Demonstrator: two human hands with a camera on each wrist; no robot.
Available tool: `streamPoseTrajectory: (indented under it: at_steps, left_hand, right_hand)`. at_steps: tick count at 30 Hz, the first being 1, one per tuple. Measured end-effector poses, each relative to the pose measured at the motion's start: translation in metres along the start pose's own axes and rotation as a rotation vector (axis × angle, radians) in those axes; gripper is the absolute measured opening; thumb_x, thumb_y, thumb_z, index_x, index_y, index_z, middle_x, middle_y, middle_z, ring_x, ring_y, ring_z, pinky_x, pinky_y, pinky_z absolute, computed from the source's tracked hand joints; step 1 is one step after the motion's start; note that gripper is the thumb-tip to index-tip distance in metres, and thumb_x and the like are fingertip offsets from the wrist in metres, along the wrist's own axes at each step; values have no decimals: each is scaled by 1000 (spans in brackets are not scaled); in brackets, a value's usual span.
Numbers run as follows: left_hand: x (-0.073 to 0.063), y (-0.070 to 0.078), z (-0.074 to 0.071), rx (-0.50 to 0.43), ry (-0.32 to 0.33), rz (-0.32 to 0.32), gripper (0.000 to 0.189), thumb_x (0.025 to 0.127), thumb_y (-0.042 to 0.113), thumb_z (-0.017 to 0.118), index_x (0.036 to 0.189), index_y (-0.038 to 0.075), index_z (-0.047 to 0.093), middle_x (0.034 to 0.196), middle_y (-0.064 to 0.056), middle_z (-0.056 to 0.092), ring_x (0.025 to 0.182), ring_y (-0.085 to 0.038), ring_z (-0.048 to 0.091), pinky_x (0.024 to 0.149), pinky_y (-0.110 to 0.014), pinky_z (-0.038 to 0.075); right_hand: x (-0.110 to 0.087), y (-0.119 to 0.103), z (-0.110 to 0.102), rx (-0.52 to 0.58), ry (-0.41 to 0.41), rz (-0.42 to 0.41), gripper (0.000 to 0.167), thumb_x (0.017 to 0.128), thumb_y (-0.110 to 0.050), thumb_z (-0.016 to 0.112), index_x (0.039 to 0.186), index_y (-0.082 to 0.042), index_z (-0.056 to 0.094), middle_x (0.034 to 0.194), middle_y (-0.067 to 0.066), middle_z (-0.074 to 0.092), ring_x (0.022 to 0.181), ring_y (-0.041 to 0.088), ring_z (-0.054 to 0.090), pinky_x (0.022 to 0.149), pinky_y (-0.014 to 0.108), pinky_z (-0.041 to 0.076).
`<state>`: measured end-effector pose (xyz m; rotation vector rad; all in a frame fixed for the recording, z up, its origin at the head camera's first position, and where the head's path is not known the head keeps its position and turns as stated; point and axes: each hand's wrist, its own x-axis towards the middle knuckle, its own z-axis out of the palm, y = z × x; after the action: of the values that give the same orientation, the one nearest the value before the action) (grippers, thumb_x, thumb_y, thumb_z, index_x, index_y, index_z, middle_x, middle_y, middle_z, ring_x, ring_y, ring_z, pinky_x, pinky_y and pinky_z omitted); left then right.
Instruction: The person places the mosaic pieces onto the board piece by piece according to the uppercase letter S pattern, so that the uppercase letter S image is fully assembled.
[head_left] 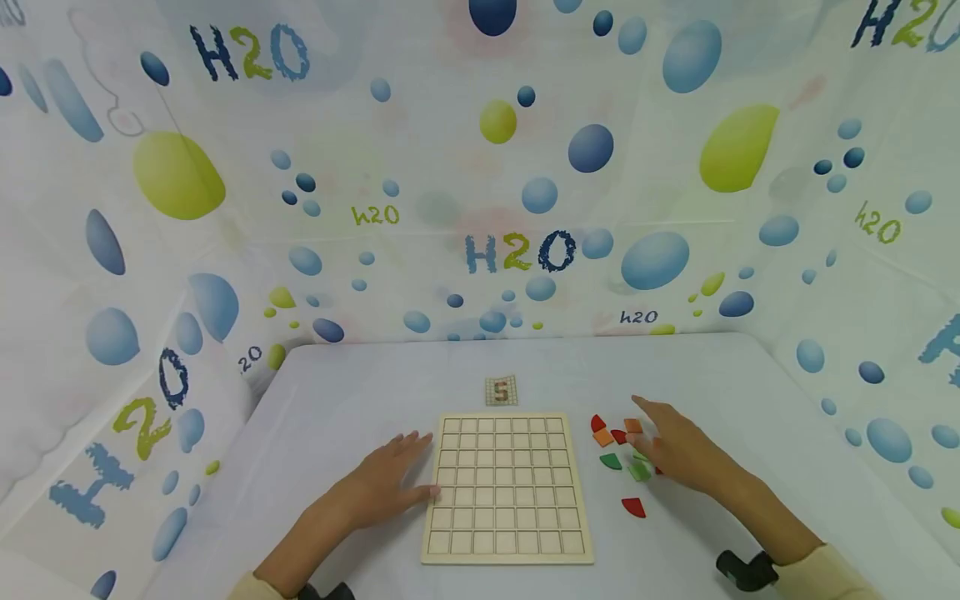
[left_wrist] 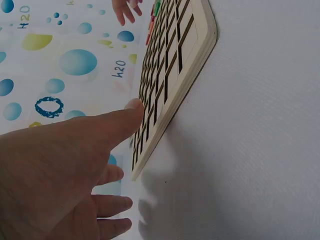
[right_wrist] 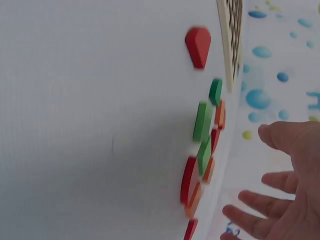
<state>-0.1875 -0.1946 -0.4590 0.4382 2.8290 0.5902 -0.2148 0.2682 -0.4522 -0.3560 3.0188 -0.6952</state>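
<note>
A pale wooden grid board lies flat in the middle of the white table. My left hand is at its left side, fingers spread, with the thumb tip right at the board's edge. To the right of the board, my right hand hovers over a loose group of flat coloured pieces, its fingers extended and nothing held. Among them are a red quarter-circle piece nearest me, a dark green piece, a light green piece and an orange square. The right hand covers some pieces in the head view.
Just beyond the board lies a small square card with a gridded figure on it. A white cloth printed with bubbles and H2O lettering hangs behind and at both sides. Black wrist straps show near the sleeves.
</note>
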Motion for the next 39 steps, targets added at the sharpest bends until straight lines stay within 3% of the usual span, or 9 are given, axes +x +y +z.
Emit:
streamPoseTrajectory:
  at_steps: [4,7,16,24,29,34,39]
  left_hand:
    - [1,-3,2,-33,-47,15,86,95,58,73,162,14,43,169,-20,34,158,-46,26,124,-65,28]
    - [1,-4,3,-65,-73,38,82,95,55,74,161,15,45,170,-20,34,158,-46,25,124,-65,28]
    - [0,-6,1,-53,-93,61,77,96,53,73,160,20,47,170,-19,33,159,-44,24,124,-65,28]
    - [-1,-10,1,-59,-97,83,77,96,53,74,161,21,46,170,-20,33,159,-45,24,123,-67,28]
    - [-1,-11,1,-61,-104,80,78,96,53,74,161,21,46,170,-19,33,160,-44,24,123,-67,28]
    - [0,-11,1,-63,-111,77,78,96,54,73,161,23,45,171,-18,32,160,-44,23,123,-67,28]
    - [1,-12,1,-64,-111,74,78,96,55,73,162,24,45,171,-18,32,160,-44,23,123,-68,28]
  right_hand:
    - [4,18,-9,72,-11,-5,69,103,-29,70,159,-1,41,154,32,48,139,52,48,102,64,53]
    - [8,32,-14,57,12,-14,67,102,-27,71,155,2,45,151,33,50,138,54,48,101,65,53]
    - [15,66,-19,66,-19,13,53,99,-21,74,143,4,57,128,27,65,113,43,65,87,51,64]
    - [18,80,-19,151,-108,81,56,97,-21,78,142,4,56,130,27,65,121,47,61,96,56,60]
    - [21,85,-15,176,-119,87,45,97,-17,77,135,2,62,126,21,66,117,40,61,100,56,58]
    - [22,86,-14,180,-109,61,30,100,-13,73,125,1,65,113,12,67,106,30,61,94,49,60]
    - [20,83,-16,171,-91,42,25,100,-12,71,120,3,65,106,9,66,99,25,60,88,41,59]
